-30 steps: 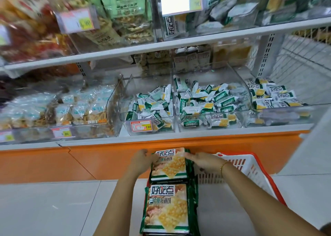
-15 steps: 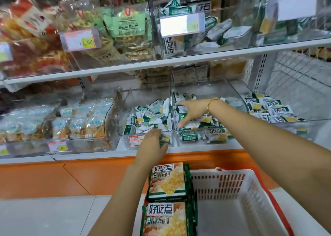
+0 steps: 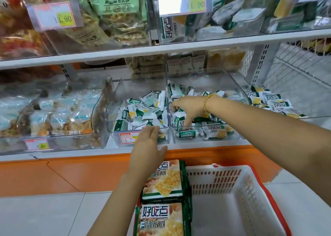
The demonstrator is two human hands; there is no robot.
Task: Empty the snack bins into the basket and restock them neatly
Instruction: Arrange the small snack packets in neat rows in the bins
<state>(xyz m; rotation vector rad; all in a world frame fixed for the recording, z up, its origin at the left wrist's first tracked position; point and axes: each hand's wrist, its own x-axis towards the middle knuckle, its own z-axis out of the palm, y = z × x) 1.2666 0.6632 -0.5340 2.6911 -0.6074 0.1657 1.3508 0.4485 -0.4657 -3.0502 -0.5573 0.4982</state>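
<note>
Two clear bins on the lower shelf hold the snacks under inspection; I report from the left.

At far left a separate clear tub (image 3: 53,128) holds see-through bags of brownish snacks, with a price tag on its front.

Next comes the first bin (image 3: 114,110), with a red-and-white price tag (image 3: 127,138) on its front wall. Its snack packets (image 3: 143,113) are small pillow packs, white and green with a yellow patch. They lie jumbled at all angles and are heaped toward the right wall.

My left hand (image 3: 148,146) is flat and holds nothing. Its straight fingers are at the front wall of this bin, the tips by the rim. I cannot tell whether they touch it.

Below that hand, two large biscuit packs (image 3: 164,180) stand in a row in the left end of the basket. They are green-edged and show a picture of square crackers.

My right hand (image 3: 186,106), with a gold bracelet (image 3: 206,103) at the wrist, reaches down into the second bin (image 3: 238,128). Its fingers are pushed in among the packets there (image 3: 186,133), which are of the same green, white and yellow kind. I cannot tell whether the hand grips one.

The basket (image 3: 232,185) sits on the floor below the shelf. It is white with a red rim, and its right part is bare.

At far right, more of these packets (image 3: 272,101) lie in rough rows.
</note>
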